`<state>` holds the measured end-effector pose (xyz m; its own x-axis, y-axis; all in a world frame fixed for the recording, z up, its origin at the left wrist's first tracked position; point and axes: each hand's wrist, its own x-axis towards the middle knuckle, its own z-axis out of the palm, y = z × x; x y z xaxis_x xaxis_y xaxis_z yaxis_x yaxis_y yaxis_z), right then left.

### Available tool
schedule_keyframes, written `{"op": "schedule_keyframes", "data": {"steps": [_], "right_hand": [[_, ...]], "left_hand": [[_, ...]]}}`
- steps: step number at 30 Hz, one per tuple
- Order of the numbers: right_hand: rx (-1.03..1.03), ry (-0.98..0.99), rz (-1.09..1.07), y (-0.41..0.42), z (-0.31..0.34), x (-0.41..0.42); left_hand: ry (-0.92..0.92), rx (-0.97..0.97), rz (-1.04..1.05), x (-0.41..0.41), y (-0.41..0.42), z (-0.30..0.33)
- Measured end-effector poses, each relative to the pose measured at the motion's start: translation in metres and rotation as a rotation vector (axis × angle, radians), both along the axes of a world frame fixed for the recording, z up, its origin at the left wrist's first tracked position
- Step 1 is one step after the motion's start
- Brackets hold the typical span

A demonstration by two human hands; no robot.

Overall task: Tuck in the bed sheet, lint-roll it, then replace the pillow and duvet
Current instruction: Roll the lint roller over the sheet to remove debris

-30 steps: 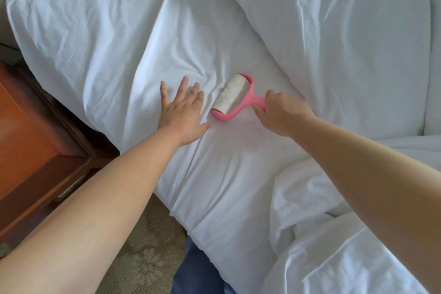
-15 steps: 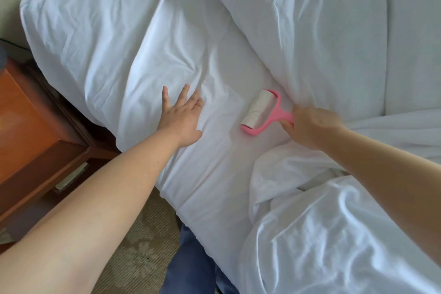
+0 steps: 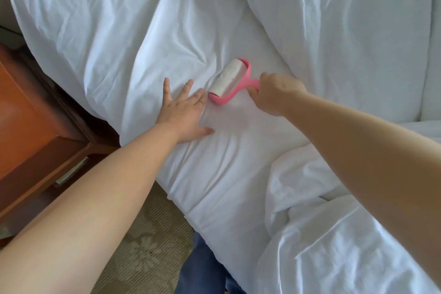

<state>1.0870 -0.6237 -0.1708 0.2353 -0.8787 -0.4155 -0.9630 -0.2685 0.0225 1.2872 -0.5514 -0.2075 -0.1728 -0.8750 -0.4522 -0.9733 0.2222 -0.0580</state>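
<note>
Head view looks steeply down, seemingly close, over the bed sheet (image 3: 214, 174).

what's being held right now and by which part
The right hand grips the pink lint roller by its handle; the left hand holds nothing, lying flat on the sheet.

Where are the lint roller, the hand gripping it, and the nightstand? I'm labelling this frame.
lint roller (image 3: 228, 79), head view, on its paper roll.
right hand (image 3: 278, 94), head view, on its knuckles.
nightstand (image 3: 35, 112), head view, on its wooden top.

bare sheet (image 3: 226, 174) ahead, pillow (image 3: 83, 19) left, bunched duvet (image 3: 334, 234) right
</note>
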Motion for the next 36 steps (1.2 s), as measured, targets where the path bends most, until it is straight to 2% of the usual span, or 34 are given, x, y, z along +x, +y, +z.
{"op": "schedule_keyframes", "data": {"steps": [9, 19, 24, 30, 36], "right_hand": [[-0.011, -0.045, -0.038, 0.010, -0.004, -0.006], [-0.010, 0.012, -0.083, 0.055, 0.014, -0.082], [-0.001, -0.104, -0.026, 0.067, 0.037, -0.105], [0.055, -0.040, 0.139, 0.106, 0.032, -0.111], [0.046, -0.018, 0.132, 0.114, 0.015, -0.090]], "left_hand": [[0.014, 0.019, -0.010, 0.008, -0.006, 0.001], [-0.028, -0.016, 0.036, -0.028, 0.043, 0.010], [-0.036, 0.014, 0.087, -0.052, 0.079, 0.015], [-0.112, 0.100, 0.159, -0.070, 0.109, 0.022], [-0.161, 0.134, 0.255, -0.057, 0.117, 0.018]]}}
